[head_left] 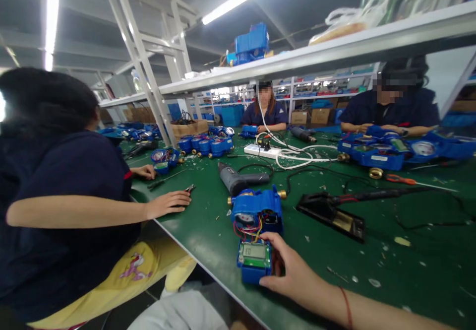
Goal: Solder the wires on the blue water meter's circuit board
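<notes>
My right hand (293, 275) reaches in from the lower right and is closed on a blue meter cover with a small LCD screen (254, 258), thumb on its near edge and fingers on its right side. Coloured wires run from the cover to an open blue water meter body (256, 211) with brass ends, lying just behind it on the green table (208, 231). My left hand is out of view.
A grey electric screwdriver (238, 178) lies behind the meter, and a black soldering stand (330, 213) to its right. Further back are a white power strip (262, 150) with cables and rows of blue meters (206, 145). A co-worker's hand (169, 203) rests at left; two people sit opposite.
</notes>
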A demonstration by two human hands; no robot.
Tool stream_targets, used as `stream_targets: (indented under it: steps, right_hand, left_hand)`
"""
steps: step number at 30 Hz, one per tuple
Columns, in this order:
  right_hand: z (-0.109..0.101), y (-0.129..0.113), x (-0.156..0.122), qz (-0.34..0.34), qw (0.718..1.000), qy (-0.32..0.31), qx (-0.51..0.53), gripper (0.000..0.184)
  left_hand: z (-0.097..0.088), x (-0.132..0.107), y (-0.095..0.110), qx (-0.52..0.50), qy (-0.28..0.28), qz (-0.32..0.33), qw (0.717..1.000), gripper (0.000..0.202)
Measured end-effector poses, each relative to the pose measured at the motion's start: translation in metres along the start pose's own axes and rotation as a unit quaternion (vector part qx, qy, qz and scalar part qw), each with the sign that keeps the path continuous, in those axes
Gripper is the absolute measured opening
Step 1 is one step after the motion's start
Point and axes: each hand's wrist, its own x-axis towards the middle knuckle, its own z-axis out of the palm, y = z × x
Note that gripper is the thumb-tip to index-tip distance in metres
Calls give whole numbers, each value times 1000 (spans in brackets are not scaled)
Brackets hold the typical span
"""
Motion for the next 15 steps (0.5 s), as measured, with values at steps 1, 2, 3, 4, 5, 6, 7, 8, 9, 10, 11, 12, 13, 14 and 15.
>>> stream_targets:
  steps: [1, 2, 3, 4, 5, 6, 7, 8, 9, 10, 11, 12, 13, 14, 15]
  right_hand:
    - [-1, -2, -1, 6, 1000, -1, -9, 72]
    - [-1, -4, -1, 12, 1000, -2, -18, 71]
    - [-1, -6, -1, 14, 1000, -2, -27, 71]
    - [-1, -7, -1, 13, 999, 1, -36, 71]
    - [0, -9, -1, 9, 999, 5, -42, 70]
    - [0, -10, -1, 5, 999, 10, -46, 69]
    - [1, -11, -1, 2, 999, 14, -48, 67]
    - [2, -11, -1, -2, 999, 21, -49, 66]
    - [3, -12, 0, -7, 998, 27, -48, 66]
    - [4, -12, 0, -10, 998, 31, -48, 66]
    - [4, -13, 0, -11, 998, 34, -49, 67]
    - [5, -13, 0, -9, 998, 38, -49, 67]
    - [5, -12, 0, -7, 998, 40, -49, 68]
    - [6, -12, 0, -1, 998, 40, -50, 69]
    - [6, -11, 0, 4, 998, 41, -52, 70]
  left_hand:
    - [30, -6, -21, 0, 7, -5, 1000, 27]
    - [61, -13, -41, 1, 17, -11, 1000, 31]
    - [90, -20, -58, 2, 30, -13, 999, 45]
    - [118, -25, -72, 4, 48, -15, 999, 55]
    - [141, -28, -81, 8, 73, -17, 997, 56]
    - [159, -28, -87, 12, 103, -16, 994, 55]
    - [173, -24, -88, 37, 162, -9, 986, 59]
    - [183, -16, -86, 97, 249, 3, 964, 66]
    - [189, -6, -82, 141, 309, 16, 940, 76]
    - [193, 6, -77, 164, 340, 32, 926, 86]
    - [196, 19, -71, 166, 349, 49, 921, 95]
    - [200, 32, -65, 155, 348, 63, 922, 102]
    - [204, 42, -59, 146, 350, 71, 922, 106]
    - [210, 52, -54, 145, 366, 69, 917, 107]
    - [216, 59, -48, 156, 397, 57, 903, 106]
